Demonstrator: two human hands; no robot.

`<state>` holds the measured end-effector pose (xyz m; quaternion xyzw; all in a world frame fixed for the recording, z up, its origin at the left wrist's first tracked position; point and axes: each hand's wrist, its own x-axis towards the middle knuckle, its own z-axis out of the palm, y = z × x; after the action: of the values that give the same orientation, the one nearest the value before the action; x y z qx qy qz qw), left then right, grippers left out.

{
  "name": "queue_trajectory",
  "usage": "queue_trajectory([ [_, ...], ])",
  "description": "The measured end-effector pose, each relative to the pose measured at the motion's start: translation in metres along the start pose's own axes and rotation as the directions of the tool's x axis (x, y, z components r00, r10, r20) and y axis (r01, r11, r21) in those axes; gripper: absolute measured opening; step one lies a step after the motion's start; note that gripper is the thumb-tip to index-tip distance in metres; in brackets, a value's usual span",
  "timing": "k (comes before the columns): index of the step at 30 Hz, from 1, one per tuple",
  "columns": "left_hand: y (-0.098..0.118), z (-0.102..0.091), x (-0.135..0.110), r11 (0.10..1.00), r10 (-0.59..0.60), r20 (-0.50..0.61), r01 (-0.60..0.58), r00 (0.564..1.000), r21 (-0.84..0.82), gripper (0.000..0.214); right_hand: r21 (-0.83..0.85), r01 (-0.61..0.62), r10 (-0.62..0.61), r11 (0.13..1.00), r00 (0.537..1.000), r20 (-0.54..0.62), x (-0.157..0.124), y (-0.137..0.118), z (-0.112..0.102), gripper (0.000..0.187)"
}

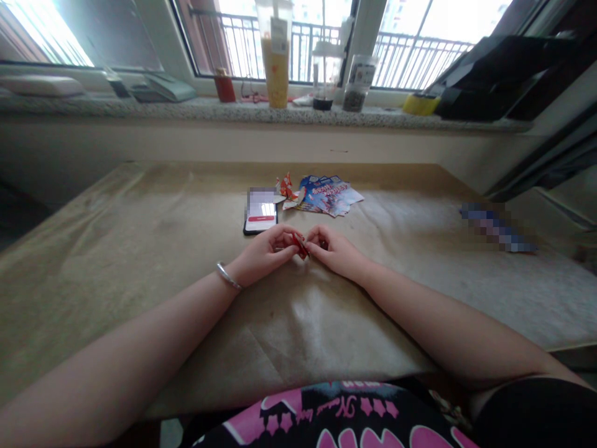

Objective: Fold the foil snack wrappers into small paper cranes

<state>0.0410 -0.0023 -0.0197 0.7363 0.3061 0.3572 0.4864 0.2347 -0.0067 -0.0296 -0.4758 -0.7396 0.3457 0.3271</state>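
Both my hands meet over the middle of the table, pinching a small red folded piece (pixel 301 246) that looks like paper. My left hand (pixel 271 244), with a silver bangle at its wrist, grips it from the left between thumb and fingers. From the other side, my right hand (pixel 332 247) has its thumb and fingertips closed at the piece's edge. Part of the piece is hidden by the fingers. Just beyond my left hand lies a phone (pixel 261 211) with a lit screen. Beside it is an orange and white folded paper shape (pixel 290 191), touching a fan of blue printed leaflets (pixel 326 196).
A tan cloth covers the table (pixel 186 249). Toward the right edge lies a blurred blue item (pixel 497 229). Along the windowsill (pixel 163 112) stand a tall yellow-filled container (pixel 276 68), a red jar (pixel 224 87), clear cups (pixel 359 84) and a yellow tape roll (pixel 420 104).
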Motion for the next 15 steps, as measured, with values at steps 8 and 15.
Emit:
queue_trajectory([
  [8, -0.0036, -0.0009, 0.002, 1.0, -0.004, -0.064, 0.005, 0.998, 0.013, 0.02, -0.037, 0.083, -0.084, 0.996, 0.996, -0.039, -0.0006, 0.0007, -0.0031, 0.021],
  [15, -0.0066, -0.0022, 0.0036, 1.0, 0.004, -0.032, -0.003, 0.999, 0.006, 0.02, 0.035, 0.096, -0.094, 0.995, 0.994, -0.053, -0.0016, -0.0003, -0.0017, 0.015],
])
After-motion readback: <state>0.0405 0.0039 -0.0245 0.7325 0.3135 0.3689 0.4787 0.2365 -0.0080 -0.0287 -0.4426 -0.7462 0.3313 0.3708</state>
